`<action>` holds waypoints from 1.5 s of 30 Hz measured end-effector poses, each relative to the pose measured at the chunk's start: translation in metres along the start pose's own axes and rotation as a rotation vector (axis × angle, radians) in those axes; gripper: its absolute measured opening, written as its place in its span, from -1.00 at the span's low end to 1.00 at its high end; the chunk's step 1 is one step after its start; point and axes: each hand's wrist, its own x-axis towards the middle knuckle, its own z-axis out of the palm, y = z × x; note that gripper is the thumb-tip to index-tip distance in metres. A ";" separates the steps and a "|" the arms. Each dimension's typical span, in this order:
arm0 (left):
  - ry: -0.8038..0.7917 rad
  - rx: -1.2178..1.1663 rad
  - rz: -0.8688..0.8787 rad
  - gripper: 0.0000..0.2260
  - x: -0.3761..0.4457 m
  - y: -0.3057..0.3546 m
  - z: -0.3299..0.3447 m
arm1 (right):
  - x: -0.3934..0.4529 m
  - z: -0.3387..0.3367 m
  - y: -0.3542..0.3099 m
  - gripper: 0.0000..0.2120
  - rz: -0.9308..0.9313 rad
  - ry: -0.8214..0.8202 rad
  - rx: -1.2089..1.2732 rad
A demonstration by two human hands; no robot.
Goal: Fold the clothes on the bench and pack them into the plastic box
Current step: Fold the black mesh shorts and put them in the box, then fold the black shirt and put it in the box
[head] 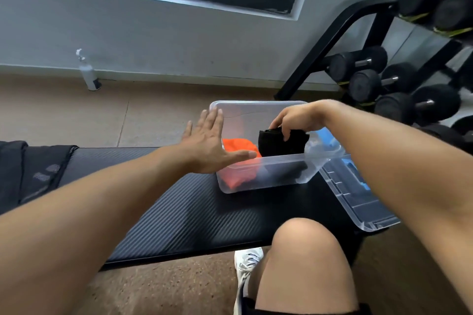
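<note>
A clear plastic box [271, 181] stands on the black bench [194, 215]. Inside it lies an orange garment [239, 146] at the left. My right hand [297, 120] grips a folded black garment [281, 144] from above, holding it inside the box at the right. My left hand [210, 140] is flat with fingers spread, hovering at the box's left rim; I cannot tell whether the thumb touches the near rim. More dark clothing [28, 174] lies on the bench at the far left.
The box's clear lid [358, 202] with blue clips lies tilted at the bench's right end. A dumbbell rack [399, 64] stands at the right. A white spray bottle [88, 73] stands by the wall. My knee [304, 250] and shoe [247, 266] are near the bench's front edge.
</note>
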 end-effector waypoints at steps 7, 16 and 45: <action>-0.035 0.031 -0.021 0.15 0.000 0.005 -0.001 | 0.036 0.024 0.007 -0.58 0.041 0.161 -0.301; -0.048 0.007 -0.022 0.15 -0.001 0.005 -0.002 | 0.032 0.017 -0.004 -0.65 -0.043 0.331 -0.445; 0.316 0.172 -0.423 -0.24 -0.161 -0.247 -0.011 | -0.024 0.164 -0.284 -0.67 -0.889 0.312 -0.444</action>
